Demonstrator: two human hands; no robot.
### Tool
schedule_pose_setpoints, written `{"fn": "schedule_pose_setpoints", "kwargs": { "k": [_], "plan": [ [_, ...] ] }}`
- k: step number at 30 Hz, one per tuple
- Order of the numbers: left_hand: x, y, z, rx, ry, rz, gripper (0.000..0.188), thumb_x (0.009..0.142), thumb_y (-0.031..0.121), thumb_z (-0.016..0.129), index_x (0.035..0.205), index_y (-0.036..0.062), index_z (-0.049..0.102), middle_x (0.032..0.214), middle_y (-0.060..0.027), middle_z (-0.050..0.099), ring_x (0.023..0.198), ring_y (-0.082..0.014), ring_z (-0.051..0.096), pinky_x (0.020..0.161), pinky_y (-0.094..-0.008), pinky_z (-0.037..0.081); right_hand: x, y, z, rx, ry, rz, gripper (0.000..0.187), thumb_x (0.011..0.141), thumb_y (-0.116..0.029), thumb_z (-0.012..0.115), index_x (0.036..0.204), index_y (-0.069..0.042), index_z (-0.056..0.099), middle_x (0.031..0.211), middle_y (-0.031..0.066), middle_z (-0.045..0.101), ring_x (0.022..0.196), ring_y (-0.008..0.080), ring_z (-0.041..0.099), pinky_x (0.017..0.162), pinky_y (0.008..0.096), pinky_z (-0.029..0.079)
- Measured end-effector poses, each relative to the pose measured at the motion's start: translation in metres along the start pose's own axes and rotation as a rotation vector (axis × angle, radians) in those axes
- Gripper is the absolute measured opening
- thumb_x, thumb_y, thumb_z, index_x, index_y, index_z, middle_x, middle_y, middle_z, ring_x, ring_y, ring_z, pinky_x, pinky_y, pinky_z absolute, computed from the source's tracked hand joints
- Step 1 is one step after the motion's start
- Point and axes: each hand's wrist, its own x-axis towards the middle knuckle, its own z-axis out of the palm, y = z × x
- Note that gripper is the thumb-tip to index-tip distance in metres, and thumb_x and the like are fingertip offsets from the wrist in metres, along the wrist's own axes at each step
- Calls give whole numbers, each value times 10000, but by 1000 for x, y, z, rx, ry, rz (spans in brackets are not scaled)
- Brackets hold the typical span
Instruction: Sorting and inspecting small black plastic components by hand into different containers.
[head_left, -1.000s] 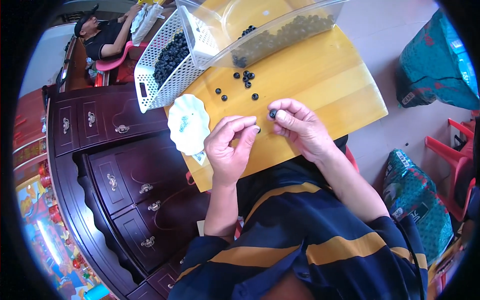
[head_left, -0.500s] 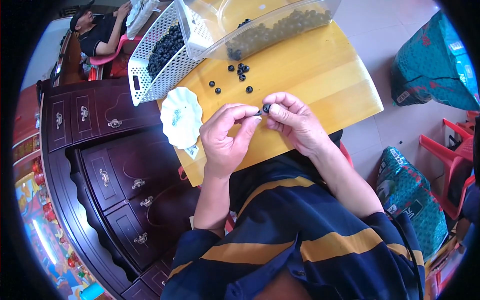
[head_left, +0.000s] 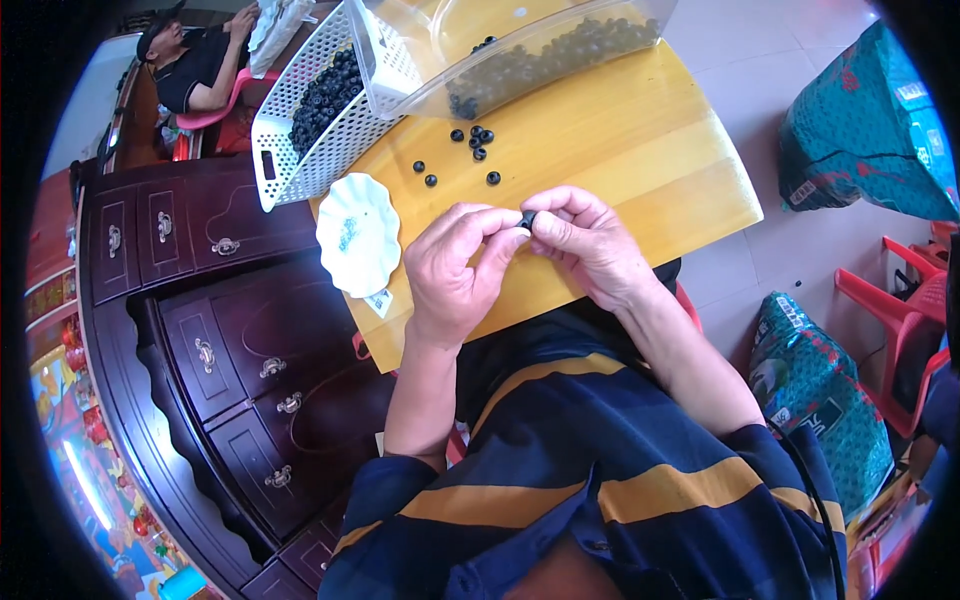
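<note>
Above the near part of the wooden table [head_left: 650, 170], my two hands meet fingertip to fingertip. My right hand [head_left: 585, 240] pinches a small black round part [head_left: 528, 219], ring-like with a hole in others of its kind. Thumb and forefinger of my left hand [head_left: 455, 265] press against its left side; whatever they hold is too small to make out. Several loose black round parts [head_left: 479, 137] lie on the table beyond my hands. Left of my left hand sits a white scalloped dish [head_left: 375, 235] holding tiny bluish-green pieces [head_left: 348, 234].
A white perforated basket [head_left: 270, 185] of black parts stands at the far left, beside a clear plastic bin [head_left: 540, 60] with more. A dark wooden cabinet [head_left: 200, 300] borders the left. Teal sacks [head_left: 850, 130] and red plastic chairs [head_left: 880, 300] stand right. Another person [head_left: 195, 70] sits far left.
My fingertips have come together, and the left ones now press against the black round part. The loose parts, the basket and the dish stay in place.
</note>
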Motion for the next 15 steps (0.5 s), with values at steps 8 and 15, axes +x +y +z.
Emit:
{"fn": "schedule_pose_setpoints", "kwargs": {
  "k": [8, 15],
  "plan": [
    [-1, -5, 2, 99, 50, 118, 158, 795, 33, 789, 920, 31, 693, 783, -93, 673, 653, -221, 651, 569, -306, 508, 1, 1, 0, 18, 4, -1, 187, 945, -83, 676, 1120, -18, 664, 1010, 69, 695, 887, 140, 664, 803, 271, 555],
    [-2, -4, 0, 132, 60, 124, 159, 784, 25, 792, 908, 31, 691, 781, -95, 667, 659, -225, 654, 572, -315, 511, 0, -1, 0, 79, -14, 33, 206, 951, -88, 669, 1144, -19, 663, 1024, 70, 693, 915, 145, 665, 834, 277, 553]
  ]
}}
